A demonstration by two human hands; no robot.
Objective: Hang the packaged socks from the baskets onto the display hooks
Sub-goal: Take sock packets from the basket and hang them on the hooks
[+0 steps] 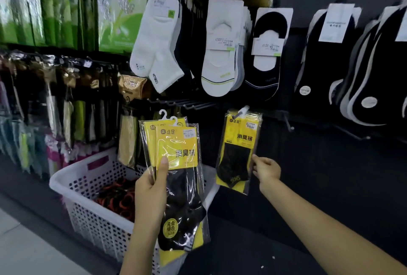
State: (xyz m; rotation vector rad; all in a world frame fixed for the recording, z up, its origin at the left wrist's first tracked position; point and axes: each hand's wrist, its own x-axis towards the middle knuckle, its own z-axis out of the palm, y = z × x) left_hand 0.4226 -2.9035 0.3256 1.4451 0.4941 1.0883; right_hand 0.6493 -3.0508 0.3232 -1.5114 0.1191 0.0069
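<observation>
Our left hand [152, 188] is closed around two overlapping clear-plastic packs of black socks with yellow cards [182, 186]. The thumb presses flat on the front card and the fingers wrap behind the left edge. The packs stand upright, their white plastic hangers at the top free of any hook.

Our right hand [267, 170] reaches out at arm's length and pinches the right edge of a third yellow-and-black sock pack [239, 149] between fingertips and thumb. That pack hangs against the dark display wall, tilted slightly, its white hanger up at a peg; we cannot tell whether it is fully seated on it.

Between the two, a little higher, a row of bare black metal hooks [182, 103] juts from the wall. Below and behind the left hand sits a white perforated plastic basket [72, 171] holding dark bundles with orange bands [119, 197].

Above hang white ankle socks [154, 43], white no-show socks [220, 54] and black no-show socks [267, 54].
</observation>
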